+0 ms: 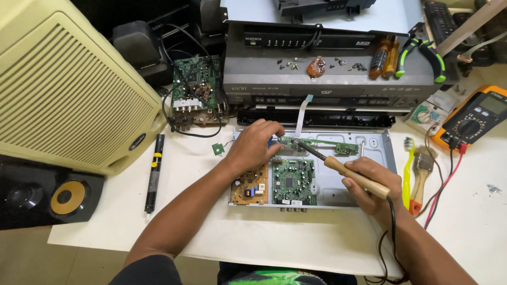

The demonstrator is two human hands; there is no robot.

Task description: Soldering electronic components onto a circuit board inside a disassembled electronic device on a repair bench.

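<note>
Seen from above, the left hand (252, 143) pinches a narrow green circuit strip (317, 144) steady over an opened silver metal player chassis (385, 150). The right hand (369, 182) grips a wooden-handled soldering iron (343, 168), tip at the strip; a brief, light touch probably suits best.

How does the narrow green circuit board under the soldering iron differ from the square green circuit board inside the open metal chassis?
The narrow green circuit board is a long strip; the square green circuit board is compact and wider. The narrow board is pinched at its left end by the left hand, with the tip of the soldering iron, held in the right hand, on it; the square board lies flat and untouched. Both are green and sit in the chassis.
</note>
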